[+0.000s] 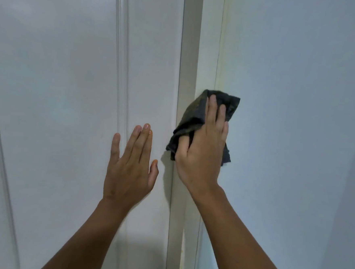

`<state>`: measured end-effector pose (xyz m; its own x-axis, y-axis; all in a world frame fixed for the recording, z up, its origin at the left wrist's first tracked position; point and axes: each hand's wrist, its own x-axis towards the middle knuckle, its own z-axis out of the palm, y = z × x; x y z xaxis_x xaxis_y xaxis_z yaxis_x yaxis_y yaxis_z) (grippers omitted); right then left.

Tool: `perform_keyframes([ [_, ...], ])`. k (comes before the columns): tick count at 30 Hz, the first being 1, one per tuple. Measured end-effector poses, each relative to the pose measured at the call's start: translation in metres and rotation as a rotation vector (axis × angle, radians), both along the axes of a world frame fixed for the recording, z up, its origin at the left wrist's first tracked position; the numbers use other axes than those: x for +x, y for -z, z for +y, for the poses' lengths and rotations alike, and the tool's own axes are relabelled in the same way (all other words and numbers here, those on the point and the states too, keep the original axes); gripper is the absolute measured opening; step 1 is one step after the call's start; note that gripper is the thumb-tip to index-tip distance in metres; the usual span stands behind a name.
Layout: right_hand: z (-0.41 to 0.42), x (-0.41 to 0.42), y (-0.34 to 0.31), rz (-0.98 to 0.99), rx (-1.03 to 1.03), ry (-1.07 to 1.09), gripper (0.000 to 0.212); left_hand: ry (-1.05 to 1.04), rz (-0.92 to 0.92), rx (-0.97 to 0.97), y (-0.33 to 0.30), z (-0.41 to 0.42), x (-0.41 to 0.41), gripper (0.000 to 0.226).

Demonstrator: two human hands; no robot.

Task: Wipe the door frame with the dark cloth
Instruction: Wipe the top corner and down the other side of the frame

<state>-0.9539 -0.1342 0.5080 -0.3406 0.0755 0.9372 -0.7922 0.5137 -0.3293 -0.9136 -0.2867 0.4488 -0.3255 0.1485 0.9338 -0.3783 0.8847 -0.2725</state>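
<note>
A white door frame (207, 52) runs top to bottom through the middle of the view. A crumpled dark grey cloth (195, 112) lies against the frame at mid height. My right hand (203, 148) presses the cloth to the frame, fingers straight over it and the thumb tucked into its folds. My left hand (131, 166) lies flat on the white door (70, 85) just left of the frame, fingers straight and spread, holding nothing.
The panelled door has raised mouldings (122, 67) running vertically. A plain pale wall (299, 122) fills the right side. A narrow dark gap (181, 50) separates door and frame.
</note>
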Motion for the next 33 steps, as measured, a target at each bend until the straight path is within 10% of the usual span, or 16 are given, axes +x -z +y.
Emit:
perform_keyframes([
  [9,0.017,-0.005,0.027,0.099,0.226,-0.022,0.079,-0.029,-0.030,-0.001,-0.002,0.001,0.004,0.072],
  [19,0.007,-0.010,-0.227,0.163,0.084,0.069,0.074,0.027,-0.033,0.019,-0.001,-0.002,0.000,0.079],
  [33,0.000,-0.009,-0.181,0.196,0.059,0.116,0.079,-0.010,0.047,0.023,-0.119,-0.010,-0.001,0.082],
])
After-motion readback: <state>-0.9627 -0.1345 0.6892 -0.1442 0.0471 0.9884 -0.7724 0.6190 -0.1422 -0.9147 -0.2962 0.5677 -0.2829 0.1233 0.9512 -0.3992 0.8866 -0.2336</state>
